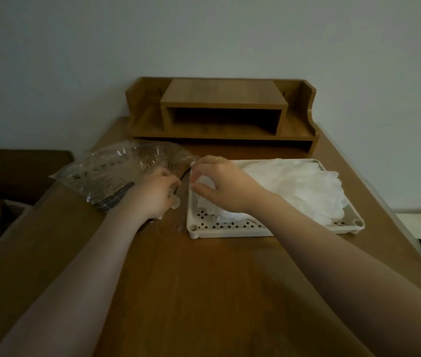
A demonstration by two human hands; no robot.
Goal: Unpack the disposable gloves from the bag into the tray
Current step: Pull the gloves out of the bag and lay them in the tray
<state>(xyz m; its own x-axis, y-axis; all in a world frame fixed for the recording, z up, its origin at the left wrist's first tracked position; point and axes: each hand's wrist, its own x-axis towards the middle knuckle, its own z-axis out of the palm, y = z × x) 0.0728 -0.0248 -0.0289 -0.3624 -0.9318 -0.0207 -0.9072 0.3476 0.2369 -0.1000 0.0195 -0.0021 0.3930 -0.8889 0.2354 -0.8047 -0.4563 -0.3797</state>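
While the disposable gloves [299,186] are lying heaped, thin and crinkly white, across the tray [230,229], the right hand [219,184] is curling over the tray's left end, fingers pinching a fold of glove film. That shallow cream plastic tray, its floor perforated, is sitting toward the worktop's [204,292] right edge, long axis running left to right. Just beside it, the left hand [157,194] is resting half-closed on something thin and dark; exactly what, I cannot tell. Beyond, the clear crumpled bag [116,173] is overhanging the left edge, looking emptied.
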